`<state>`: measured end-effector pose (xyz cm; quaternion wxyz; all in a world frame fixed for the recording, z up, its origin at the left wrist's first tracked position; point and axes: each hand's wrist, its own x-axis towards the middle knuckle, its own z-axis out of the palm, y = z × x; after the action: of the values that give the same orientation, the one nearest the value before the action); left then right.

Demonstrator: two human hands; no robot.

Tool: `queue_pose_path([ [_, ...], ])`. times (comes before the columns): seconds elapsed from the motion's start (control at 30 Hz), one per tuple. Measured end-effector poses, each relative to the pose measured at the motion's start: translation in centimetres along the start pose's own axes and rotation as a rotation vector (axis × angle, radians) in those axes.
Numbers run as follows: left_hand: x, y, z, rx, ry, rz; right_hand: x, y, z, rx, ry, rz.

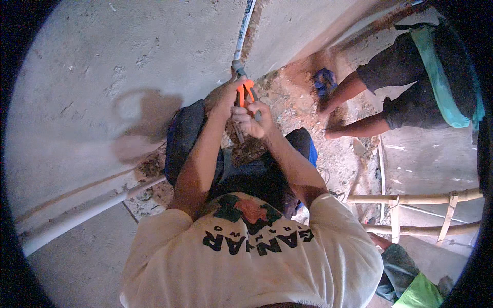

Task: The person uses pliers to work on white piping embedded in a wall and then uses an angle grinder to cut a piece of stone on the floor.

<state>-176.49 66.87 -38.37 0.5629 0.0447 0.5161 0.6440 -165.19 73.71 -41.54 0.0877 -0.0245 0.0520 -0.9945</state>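
Right hand (250, 120) seems curled around orange-and-black pliers (250, 88) jutting forward beyond its fingers

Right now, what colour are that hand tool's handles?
The handles are orange with dark parts; head view.

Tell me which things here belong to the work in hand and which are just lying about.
Apparently in use:
orange-handled pliers, in the right fingers
grey fitting, by the left fingers
white pipe, joined to the fitting

Apparently just lying about:
bamboo ladder
blue bundle, too unclear to identify
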Motion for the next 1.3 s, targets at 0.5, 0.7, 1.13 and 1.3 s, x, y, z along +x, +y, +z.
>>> queue_pose_path([
  [0.5,2.8,-7.7,1.9,-0.155,-0.141,0.195,-8.4,-1.9,1.7,-1.535,1.016,-0.047],
  [0.7,3.1,-6.0,2.7,-0.182,-0.229,0.181,-6.4,-2.2,4.1,-2.117,1.027,-0.112],
  [1.13,3.3,-5.7,2.7,-0.286,-0.291,0.142,-4.3,0.9,6.7,-2.409,1.25,-0.071],
  [1.3,3.2,-5.5,2.6,-0.277,-0.287,0.138,-4.0,0.8,6.4,-2.386,1.284,-0.067],
])
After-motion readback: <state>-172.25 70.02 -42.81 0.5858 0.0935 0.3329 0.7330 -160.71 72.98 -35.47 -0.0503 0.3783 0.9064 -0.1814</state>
